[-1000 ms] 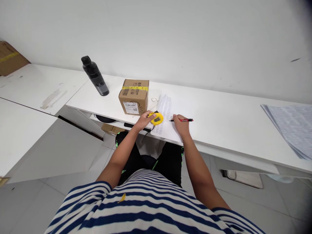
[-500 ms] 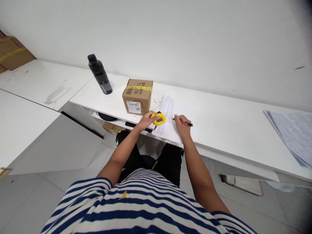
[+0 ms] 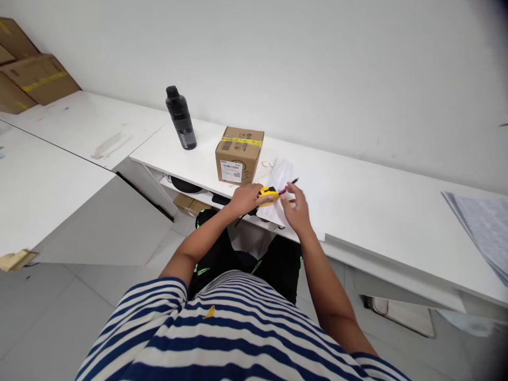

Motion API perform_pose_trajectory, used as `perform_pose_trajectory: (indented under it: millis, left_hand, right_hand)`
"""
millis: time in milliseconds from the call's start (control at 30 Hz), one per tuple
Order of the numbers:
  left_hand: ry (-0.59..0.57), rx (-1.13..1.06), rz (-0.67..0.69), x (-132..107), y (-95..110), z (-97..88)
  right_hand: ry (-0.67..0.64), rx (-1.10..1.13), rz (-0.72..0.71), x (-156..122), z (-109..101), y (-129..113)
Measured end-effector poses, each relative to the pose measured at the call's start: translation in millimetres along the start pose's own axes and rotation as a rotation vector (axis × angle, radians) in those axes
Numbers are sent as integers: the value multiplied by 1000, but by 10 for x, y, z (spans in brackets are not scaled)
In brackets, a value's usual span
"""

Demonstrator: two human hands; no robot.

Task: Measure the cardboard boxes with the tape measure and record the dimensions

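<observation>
My left hand [image 3: 246, 198] is wrapped around a yellow tape measure [image 3: 269, 196] near the front edge of the table. Close beside it, my right hand [image 3: 297, 207] pinches a red and black pen [image 3: 282, 191], whose dark end points up and away to the right. Both hands are over sheets of paper [image 3: 281, 172] that lie on the table. A taped cardboard box [image 3: 240, 153] with a white label stands just beyond my left hand. The writing on the paper is too blurred to read.
A black bottle [image 3: 181, 119] stands upright left of the box. Stacked papers [image 3: 478, 225] lie at the table's right end. Larger cartons [image 3: 43, 79] are piled at the far left against the wall. Below the tabletop [image 3: 381, 211] an open shelf holds dark items.
My right hand has lifted the pen and turned it, bringing it close to the tape measure. My left hand has tilted the tape measure. The view has shifted slightly to the left.
</observation>
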State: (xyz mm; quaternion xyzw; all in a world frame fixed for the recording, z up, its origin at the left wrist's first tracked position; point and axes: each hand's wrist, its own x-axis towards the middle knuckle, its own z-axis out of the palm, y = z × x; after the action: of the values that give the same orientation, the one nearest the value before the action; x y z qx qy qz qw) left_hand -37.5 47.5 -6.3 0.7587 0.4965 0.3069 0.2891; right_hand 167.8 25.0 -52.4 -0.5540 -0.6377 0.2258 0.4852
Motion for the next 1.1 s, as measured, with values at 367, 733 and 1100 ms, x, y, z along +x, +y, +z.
perform_pose_trajectory:
  millis: [367, 733, 1100]
  left_hand:
    - [-126, -701, 106, -75, 414, -816]
    - [-113, -679, -69, 374, -62, -1877]
    - [162, -277, -425, 854, -502, -1958]
  right_hand:
    - [-97, 395, -83, 301, 146, -1003]
    - [-227, 269, -174, 859, 228, -1235]
    - [-17, 278, 1, 1473, -145, -561]
